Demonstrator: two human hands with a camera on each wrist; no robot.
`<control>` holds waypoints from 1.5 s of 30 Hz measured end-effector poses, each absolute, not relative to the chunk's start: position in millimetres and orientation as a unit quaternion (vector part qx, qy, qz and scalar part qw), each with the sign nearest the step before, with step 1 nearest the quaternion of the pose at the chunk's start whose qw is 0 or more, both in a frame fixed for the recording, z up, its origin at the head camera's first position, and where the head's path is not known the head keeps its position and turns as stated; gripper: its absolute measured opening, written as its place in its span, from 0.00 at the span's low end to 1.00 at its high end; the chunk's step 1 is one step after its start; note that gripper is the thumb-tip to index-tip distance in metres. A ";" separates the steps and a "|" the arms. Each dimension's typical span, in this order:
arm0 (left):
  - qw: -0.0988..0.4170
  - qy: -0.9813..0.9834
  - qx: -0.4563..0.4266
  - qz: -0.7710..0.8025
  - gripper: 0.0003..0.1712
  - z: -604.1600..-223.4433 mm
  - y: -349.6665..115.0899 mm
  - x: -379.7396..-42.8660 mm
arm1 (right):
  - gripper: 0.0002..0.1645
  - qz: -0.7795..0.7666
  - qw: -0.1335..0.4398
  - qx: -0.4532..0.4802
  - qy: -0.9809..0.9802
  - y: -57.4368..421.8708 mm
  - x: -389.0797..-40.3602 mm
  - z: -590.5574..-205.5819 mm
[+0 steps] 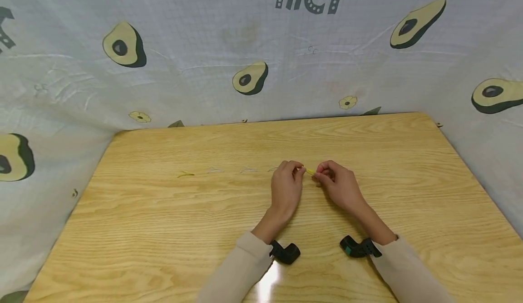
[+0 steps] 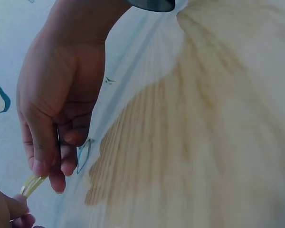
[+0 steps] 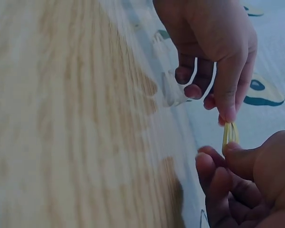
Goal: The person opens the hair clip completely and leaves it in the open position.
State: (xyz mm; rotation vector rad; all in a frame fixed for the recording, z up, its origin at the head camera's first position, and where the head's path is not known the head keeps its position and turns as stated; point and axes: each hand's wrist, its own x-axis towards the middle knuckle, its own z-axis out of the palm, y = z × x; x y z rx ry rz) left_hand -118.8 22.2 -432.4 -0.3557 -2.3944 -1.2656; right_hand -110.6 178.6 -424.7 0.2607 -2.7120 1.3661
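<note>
A slim yellow loop [image 1: 310, 172] is pinched at its two ends by the left grip [image 1: 286, 187] and the right grip [image 1: 341, 186], over the far half of the grained wooden bench [image 1: 163, 230]. Wide room is left towards the right edge. Thin pieces [image 1: 187, 174] are lined up on the left. The far edge is bordered by avocado-printed cloth [image 1: 184, 89], lettered "mer".

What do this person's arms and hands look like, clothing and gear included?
The left hand and right hand are ungloved. The left sleeve and right sleeve are long, plain and beige. Black, rounded devices are worn at both wrists: the left device and the right device, which shows a small green patch.
</note>
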 end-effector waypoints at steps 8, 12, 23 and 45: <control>0.164 -0.853 -0.156 -0.471 0.04 -422.6 1.3 -110.3 | 0.02 0.493 0.023 0.117 -0.862 172.7 -101.4 -415.3; 0.146 -0.846 -0.160 -0.488 0.04 -420.4 -9.0 -106.0 | 0.04 0.504 0.035 0.125 -0.854 167.6 -98.0 -411.9; 0.077 -0.832 -0.123 -0.535 0.04 -412.2 -37.1 -89.5 | 0.09 0.532 0.016 0.136 -0.835 148.1 -86.0 -410.2; 0.051 -0.841 -0.142 -0.520 0.03 -414.4 -77.3 -62.3 | 0.13 0.609 -0.076 0.116 -0.781 121.1 -66.4 -416.8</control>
